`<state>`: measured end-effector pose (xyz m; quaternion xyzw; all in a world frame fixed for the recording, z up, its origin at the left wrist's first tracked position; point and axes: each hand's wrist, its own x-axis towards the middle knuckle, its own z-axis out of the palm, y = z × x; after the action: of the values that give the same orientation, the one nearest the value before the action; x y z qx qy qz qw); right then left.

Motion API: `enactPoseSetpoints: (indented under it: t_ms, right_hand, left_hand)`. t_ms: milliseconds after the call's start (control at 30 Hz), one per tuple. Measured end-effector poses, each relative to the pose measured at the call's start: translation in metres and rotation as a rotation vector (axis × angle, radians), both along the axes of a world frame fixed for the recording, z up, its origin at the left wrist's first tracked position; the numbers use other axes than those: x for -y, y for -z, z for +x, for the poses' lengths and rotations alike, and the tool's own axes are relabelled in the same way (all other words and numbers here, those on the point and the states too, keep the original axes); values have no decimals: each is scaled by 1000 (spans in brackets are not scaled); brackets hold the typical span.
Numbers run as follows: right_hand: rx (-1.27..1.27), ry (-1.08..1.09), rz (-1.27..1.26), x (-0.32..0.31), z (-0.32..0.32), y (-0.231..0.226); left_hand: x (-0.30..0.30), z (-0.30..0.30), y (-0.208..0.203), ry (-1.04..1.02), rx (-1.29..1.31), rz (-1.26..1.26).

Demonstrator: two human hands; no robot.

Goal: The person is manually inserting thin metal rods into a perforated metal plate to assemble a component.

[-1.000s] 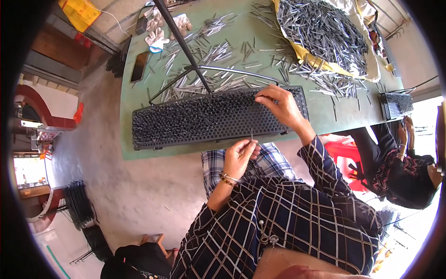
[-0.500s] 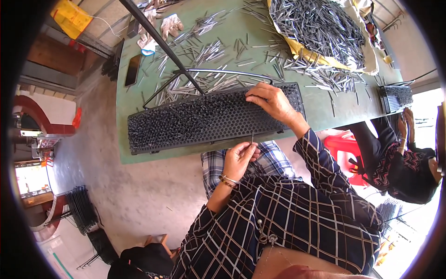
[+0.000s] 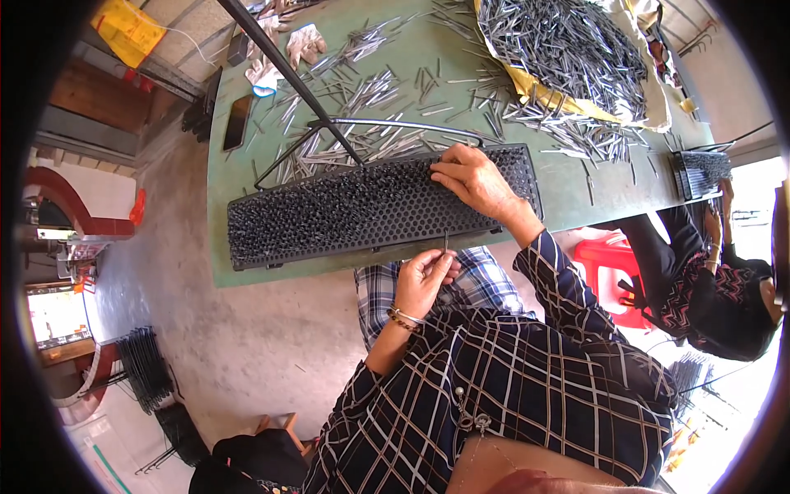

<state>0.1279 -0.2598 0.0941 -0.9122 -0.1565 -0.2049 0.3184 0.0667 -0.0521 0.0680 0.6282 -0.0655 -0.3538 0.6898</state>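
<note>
A long black panel (image 3: 428, 210) full of small round holes lies along the table's near edge. Dark bristly pieces (image 3: 296, 214) crowd its left part and its far side, while bare holes show along the near right. My right hand (image 3: 479, 183) is on the panel's upper right, its fingers closed at the border of the bristles; anything between the fingertips is hidden. Just below the near edge, my left hand (image 3: 424, 281) pinches a thin dark strip (image 3: 446, 240), which points up toward the panel.
Loose dark strips (image 3: 370, 95) lie scattered over the green table (image 3: 329, 278). A big heap of strips (image 3: 568, 58) sits in a yellow-edged sack. Gloves (image 3: 304, 45) and a phone (image 3: 238, 122) are at the left. At right a person (image 3: 708, 288) works at another panel (image 3: 704, 173).
My right hand has shifted slightly to the left and up along the panel. My left hand still holds the strip in nearly the same place.
</note>
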Motion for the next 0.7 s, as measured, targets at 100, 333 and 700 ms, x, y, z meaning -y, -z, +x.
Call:
enactPoseSetpoints:
  t_ms: [100, 333, 700]
  right_hand:
    - [-29, 45, 119, -3, -8, -6]
    - [-657, -38, 760, -20, -54, -23]
    - [9, 241, 362, 1, -7, -3]
  left_hand:
    - [1, 0, -4, -38, 13, -9]
    - [14, 13, -9, -52, 70, -68]
    - [21, 16, -7, -57, 144, -29]
